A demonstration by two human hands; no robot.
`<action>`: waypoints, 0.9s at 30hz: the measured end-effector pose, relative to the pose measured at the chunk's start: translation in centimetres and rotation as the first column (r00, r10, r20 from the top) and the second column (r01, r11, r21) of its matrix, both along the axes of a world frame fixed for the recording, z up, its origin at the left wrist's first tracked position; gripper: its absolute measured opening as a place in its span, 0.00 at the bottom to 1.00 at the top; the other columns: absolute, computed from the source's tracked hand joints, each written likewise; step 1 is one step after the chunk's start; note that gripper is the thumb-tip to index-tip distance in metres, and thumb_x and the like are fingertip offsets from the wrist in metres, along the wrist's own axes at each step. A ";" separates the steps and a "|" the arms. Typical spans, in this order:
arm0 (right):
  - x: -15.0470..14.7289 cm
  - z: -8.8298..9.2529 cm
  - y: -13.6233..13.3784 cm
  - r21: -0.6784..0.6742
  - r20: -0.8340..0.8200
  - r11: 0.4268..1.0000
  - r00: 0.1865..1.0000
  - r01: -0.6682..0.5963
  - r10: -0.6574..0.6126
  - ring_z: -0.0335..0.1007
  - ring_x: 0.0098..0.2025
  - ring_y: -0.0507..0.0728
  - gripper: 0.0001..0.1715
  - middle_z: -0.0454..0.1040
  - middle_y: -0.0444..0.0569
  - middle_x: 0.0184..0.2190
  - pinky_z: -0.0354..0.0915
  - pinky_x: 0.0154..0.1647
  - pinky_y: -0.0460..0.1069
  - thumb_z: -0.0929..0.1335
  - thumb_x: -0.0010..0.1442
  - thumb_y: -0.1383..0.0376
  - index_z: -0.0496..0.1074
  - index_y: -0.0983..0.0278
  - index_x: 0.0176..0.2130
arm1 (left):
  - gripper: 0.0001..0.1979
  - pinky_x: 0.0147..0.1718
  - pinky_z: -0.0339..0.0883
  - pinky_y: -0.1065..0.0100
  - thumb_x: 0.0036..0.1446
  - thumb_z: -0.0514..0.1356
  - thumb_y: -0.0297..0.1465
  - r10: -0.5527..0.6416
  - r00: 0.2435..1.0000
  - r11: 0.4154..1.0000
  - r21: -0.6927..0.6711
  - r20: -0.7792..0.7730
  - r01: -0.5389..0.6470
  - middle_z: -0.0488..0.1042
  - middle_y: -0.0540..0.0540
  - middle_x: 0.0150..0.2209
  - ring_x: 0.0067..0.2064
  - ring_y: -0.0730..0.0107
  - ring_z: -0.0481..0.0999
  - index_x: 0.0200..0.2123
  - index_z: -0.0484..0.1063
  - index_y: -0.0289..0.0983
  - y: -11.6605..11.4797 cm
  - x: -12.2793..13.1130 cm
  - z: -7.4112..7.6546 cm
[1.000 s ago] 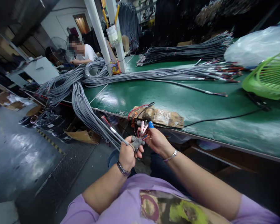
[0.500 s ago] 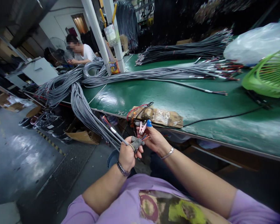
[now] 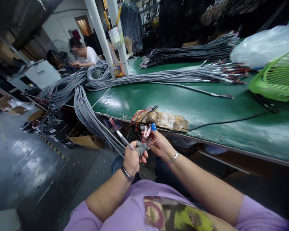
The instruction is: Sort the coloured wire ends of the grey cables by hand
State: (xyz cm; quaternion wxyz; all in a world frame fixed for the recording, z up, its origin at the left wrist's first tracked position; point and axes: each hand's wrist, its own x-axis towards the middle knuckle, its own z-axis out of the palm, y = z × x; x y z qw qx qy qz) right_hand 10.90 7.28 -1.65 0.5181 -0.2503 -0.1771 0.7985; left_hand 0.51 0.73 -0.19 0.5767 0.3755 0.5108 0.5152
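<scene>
My left hand [image 3: 134, 158], with grey coverings on its fingers, is closed around a grey cable [image 3: 122, 138]. Several coloured wires fan out of the cable's stripped end [image 3: 112, 123], past a white band. My right hand [image 3: 162, 143] wears a blue cap on one fingertip and pinches a small pale pink clip [image 3: 146, 132]. Between the two hands, thin coloured wires [image 3: 150, 141] stick out close to the clip. The exact contact between clip and wires is too small to make out. Just beyond my fingers, a taped wooden block [image 3: 167, 120] carries red and black leads.
A green table [image 3: 202, 109] runs across the view, bearing a long grey cable bundle [image 3: 144, 77] and a black cable bundle [image 3: 188, 53]. A green fan [image 3: 276, 77] and plastic bag [image 3: 267, 45] stand at right. More grey cables [image 3: 86, 109] hang over the edge. A person [image 3: 90, 55] sits behind.
The grey cable's stripped end has shifted slightly to the right and up in my left hand. Both hands keep their hold in nearly the same place.
</scene>
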 end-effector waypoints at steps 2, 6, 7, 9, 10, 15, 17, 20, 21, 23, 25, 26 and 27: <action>0.1 0.0 -0.2 -0.009 -0.011 1.000 1.000 -0.016 0.015 0.67 0.22 0.49 0.24 0.75 0.45 0.24 0.66 0.24 0.45 0.70 0.49 0.45 0.73 0.63 0.27 | 0.11 0.10 0.44 0.77 0.47 0.62 0.36 -0.004 1.000 1.000 0.009 -0.020 0.004 0.69 0.51 0.15 0.11 0.81 0.62 0.22 0.68 0.34 -0.2 0.0 0.0; 0.5 0.0 -0.5 -0.007 -0.028 0.998 0.998 -0.055 0.055 0.67 0.23 0.50 0.25 0.75 0.46 0.26 0.66 0.26 0.46 0.68 0.52 0.43 0.72 0.63 0.28 | 0.13 0.11 0.44 0.77 0.48 0.62 0.38 -0.008 0.999 0.999 0.031 -0.048 0.009 0.69 0.51 0.16 0.12 0.81 0.62 0.23 0.68 0.34 -0.6 0.0 0.0; 0.6 0.1 -0.5 -0.007 -0.029 0.998 0.997 -0.068 0.068 0.67 0.23 0.50 0.25 0.76 0.46 0.26 0.66 0.26 0.46 0.67 0.53 0.44 0.73 0.63 0.28 | 0.13 0.11 0.45 0.76 0.48 0.62 0.38 -0.005 0.999 0.999 0.038 -0.051 0.007 0.70 0.51 0.16 0.12 0.81 0.62 0.23 0.68 0.34 -0.7 0.0 0.0; 0.8 0.2 -0.5 -0.003 -0.028 0.997 0.996 -0.082 0.082 0.67 0.24 0.50 0.23 0.76 0.46 0.27 0.66 0.26 0.46 0.67 0.55 0.46 0.73 0.63 0.29 | 0.13 0.11 0.45 0.76 0.48 0.62 0.39 0.001 0.998 0.999 0.047 -0.055 0.001 0.70 0.51 0.17 0.12 0.81 0.62 0.23 0.68 0.35 -0.9 -0.1 0.0; 0.9 0.3 -0.5 0.002 -0.022 0.997 0.996 -0.081 0.081 0.67 0.24 0.50 0.21 0.76 0.46 0.27 0.65 0.26 0.46 0.67 0.55 0.48 0.74 0.63 0.30 | 0.14 0.11 0.45 0.76 0.48 0.62 0.40 0.004 0.998 0.999 0.048 -0.055 -0.002 0.70 0.51 0.17 0.12 0.81 0.62 0.23 0.68 0.35 -0.9 -0.2 -0.1; 1.2 0.5 -0.4 0.084 0.064 0.996 0.998 -0.034 0.029 0.65 0.23 0.48 0.16 0.75 0.45 0.25 0.63 0.25 0.44 0.70 0.55 0.53 0.75 0.64 0.29 | 0.14 0.11 0.44 0.76 0.48 0.63 0.40 0.002 0.999 1.000 0.024 -0.032 -0.001 0.70 0.51 0.17 0.12 0.81 0.62 0.24 0.68 0.35 -0.8 -0.3 0.0; 1.1 0.4 -0.5 0.108 0.095 0.994 0.995 -0.023 0.012 0.64 0.23 0.48 0.18 0.74 0.45 0.23 0.61 0.24 0.44 0.71 0.53 0.52 0.75 0.65 0.28 | 0.14 0.11 0.44 0.76 0.47 0.63 0.40 -0.004 1.000 1.000 0.008 -0.013 0.004 0.69 0.52 0.16 0.12 0.81 0.62 0.25 0.69 0.34 -0.6 -0.3 0.1; 0.9 0.1 -0.4 0.089 0.122 0.996 0.993 -0.021 0.010 0.65 0.23 0.49 0.21 0.75 0.47 0.23 0.62 0.24 0.45 0.72 0.50 0.50 0.76 0.67 0.28 | 0.13 0.10 0.44 0.76 0.47 0.63 0.38 -0.018 1.000 1.000 0.000 0.012 0.018 0.69 0.52 0.16 0.12 0.81 0.61 0.24 0.68 0.34 -0.2 -0.2 0.3; 0.9 0.1 -0.3 0.073 0.123 0.997 0.992 -0.029 0.020 0.66 0.24 0.50 0.22 0.75 0.48 0.24 0.63 0.25 0.45 0.72 0.50 0.49 0.76 0.67 0.28 | 0.12 0.10 0.44 0.76 0.47 0.63 0.38 -0.023 1.000 1.000 -0.001 0.016 0.023 0.69 0.51 0.15 0.11 0.81 0.61 0.23 0.68 0.34 -0.1 -0.2 0.3; 0.8 0.0 -0.2 0.041 0.106 0.998 0.993 -0.057 0.052 0.67 0.24 0.50 0.21 0.76 0.48 0.24 0.64 0.26 0.46 0.72 0.50 0.49 0.76 0.66 0.29 | 0.13 0.10 0.44 0.76 0.46 0.63 0.38 -0.023 1.000 1.000 -0.008 0.018 0.023 0.69 0.51 0.15 0.11 0.81 0.61 0.22 0.68 0.34 0.1 -0.1 0.3; 0.8 0.0 0.0 0.028 0.073 0.997 0.995 -0.069 0.067 0.67 0.23 0.50 0.20 0.75 0.47 0.23 0.64 0.26 0.46 0.72 0.50 0.50 0.76 0.66 0.29 | 0.13 0.10 0.43 0.76 0.46 0.63 0.38 -0.019 1.000 1.000 -0.021 0.019 0.019 0.68 0.51 0.15 0.11 0.81 0.61 0.22 0.68 0.34 0.2 -0.2 0.3; 0.7 0.1 0.0 0.029 0.056 0.997 0.996 -0.067 0.065 0.67 0.22 0.50 0.20 0.75 0.47 0.22 0.64 0.26 0.46 0.72 0.50 0.50 0.76 0.66 0.28 | 0.13 0.10 0.44 0.76 0.46 0.63 0.39 -0.018 1.000 1.000 -0.024 0.019 0.018 0.68 0.51 0.15 0.11 0.81 0.61 0.22 0.68 0.34 0.2 -0.2 0.2; 0.7 0.2 0.1 0.033 0.043 0.998 0.997 -0.061 0.060 0.66 0.22 0.50 0.19 0.75 0.46 0.22 0.64 0.25 0.46 0.73 0.49 0.51 0.76 0.65 0.27 | 0.13 0.10 0.44 0.76 0.45 0.63 0.39 -0.017 1.000 1.000 -0.026 0.020 0.018 0.69 0.51 0.15 0.11 0.81 0.61 0.22 0.68 0.34 0.3 -0.2 0.1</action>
